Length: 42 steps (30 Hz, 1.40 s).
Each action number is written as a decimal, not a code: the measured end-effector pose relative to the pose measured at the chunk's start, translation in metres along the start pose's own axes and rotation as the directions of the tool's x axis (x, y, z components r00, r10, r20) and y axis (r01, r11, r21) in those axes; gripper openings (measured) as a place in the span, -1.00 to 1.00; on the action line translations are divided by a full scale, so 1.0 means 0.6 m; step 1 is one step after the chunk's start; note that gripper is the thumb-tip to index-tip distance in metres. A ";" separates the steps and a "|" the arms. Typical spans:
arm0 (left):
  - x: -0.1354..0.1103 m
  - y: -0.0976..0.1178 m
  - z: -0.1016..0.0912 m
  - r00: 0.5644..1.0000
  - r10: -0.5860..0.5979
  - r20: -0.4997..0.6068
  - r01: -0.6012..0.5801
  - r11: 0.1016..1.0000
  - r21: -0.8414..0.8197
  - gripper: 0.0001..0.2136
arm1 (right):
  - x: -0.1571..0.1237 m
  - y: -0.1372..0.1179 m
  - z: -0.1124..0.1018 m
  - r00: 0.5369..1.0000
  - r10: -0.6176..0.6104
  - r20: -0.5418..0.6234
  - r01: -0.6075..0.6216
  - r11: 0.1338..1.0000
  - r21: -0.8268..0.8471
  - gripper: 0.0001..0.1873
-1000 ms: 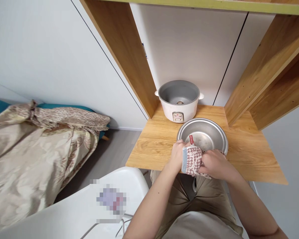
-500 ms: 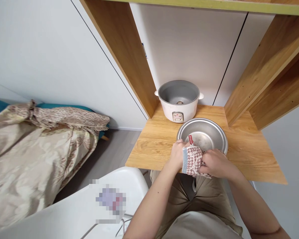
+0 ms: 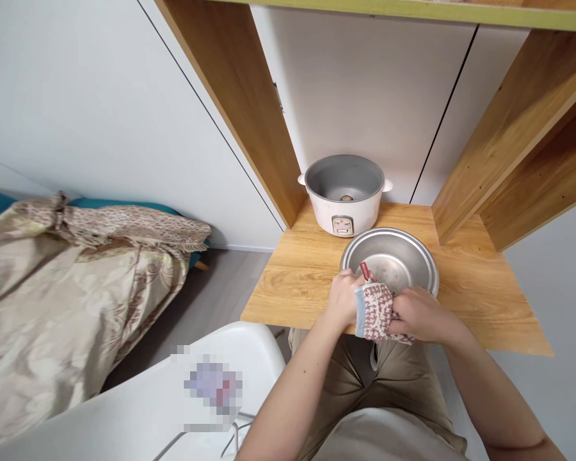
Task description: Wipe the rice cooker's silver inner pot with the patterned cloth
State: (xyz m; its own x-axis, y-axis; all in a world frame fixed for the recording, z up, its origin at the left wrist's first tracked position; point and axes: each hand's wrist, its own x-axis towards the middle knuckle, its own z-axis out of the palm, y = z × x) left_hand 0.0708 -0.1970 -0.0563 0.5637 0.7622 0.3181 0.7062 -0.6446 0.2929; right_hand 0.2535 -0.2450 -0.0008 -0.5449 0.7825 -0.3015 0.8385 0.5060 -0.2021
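A silver metal inner pot (image 3: 415, 256) sits on the wooden tabletop near its front edge. My left hand (image 3: 343, 296) is closed at the pot's near left rim; its fingertips are partly hidden. With closed fingers, my right hand (image 3: 418, 314) grips a brown-and-white patterned cloth (image 3: 377, 310) at the near side of the pot. The cloth has a pale blue edge and a red tag, and it drapes over the near rim between both hands. Behind the pot stands a white rice cooker body (image 3: 346, 214), lidless, with its grey inside showing.
Wooden uprights (image 3: 240, 115) flank the wooden tabletop (image 3: 288, 282) on both sides, and a shelf edge (image 3: 413, 13) crosses overhead. A white chair (image 3: 254, 346) with a blurred-out item stands at the lower left. Farther left is a bed with a beige cover (image 3: 77, 307).
The cloth has shifted slightly to the right along the pot's near rim, together with my right hand. Its red tag now leans more to the left. The pot and rice cooker stay put.
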 end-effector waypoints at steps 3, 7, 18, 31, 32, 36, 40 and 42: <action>0.000 -0.002 0.003 1.000 -0.003 0.013 0.002 0.999 0.038 -0.88 | 0.001 -0.004 0.000 1.000 0.020 -0.008 -0.020 1.000 -0.018 -0.58; -0.002 -0.005 0.011 1.000 0.007 -0.012 -0.006 0.998 0.068 -0.86 | 0.001 -0.007 0.002 0.999 0.040 -0.015 -0.041 0.999 -0.035 -0.60; 0.000 -0.007 0.017 0.998 -0.051 -0.035 0.051 0.999 0.008 -0.79 | 0.003 -0.012 -0.001 0.998 0.038 -0.042 -0.040 0.999 -0.034 -0.58; 0.000 -0.013 0.018 0.999 -0.040 -0.035 0.041 0.999 0.027 -0.76 | 0.005 -0.010 0.006 0.998 0.003 -0.062 -0.006 0.998 -0.059 -0.59; 0.000 -0.011 0.015 0.999 -0.037 -0.021 0.038 0.999 0.039 -0.77 | 0.004 -0.007 0.005 0.998 -0.014 -0.064 0.011 0.999 -0.053 -0.58; 0.001 -0.003 0.001 1.000 -0.009 0.027 0.007 0.998 0.058 -0.82 | 0.000 0.003 0.001 0.997 -0.052 -0.060 0.050 0.998 -0.035 -0.57; 0.001 -0.001 0.004 0.999 -0.026 0.024 0.024 0.998 0.056 -0.83 | 0.002 0.000 0.002 0.997 -0.050 -0.057 0.048 0.998 -0.035 -0.54; 0.001 -0.004 0.011 0.999 -0.049 0.012 0.048 0.998 0.046 -0.81 | 0.006 -0.005 0.004 0.998 -0.040 -0.046 0.038 0.998 -0.042 -0.53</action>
State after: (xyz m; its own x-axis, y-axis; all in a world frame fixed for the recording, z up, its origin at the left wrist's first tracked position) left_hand 0.0724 -0.1949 -0.0629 0.5335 0.7935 0.2928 0.7517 -0.6035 0.2659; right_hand 0.2489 -0.2446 -0.0032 -0.5768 0.7777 -0.2500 0.8169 0.5501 -0.1737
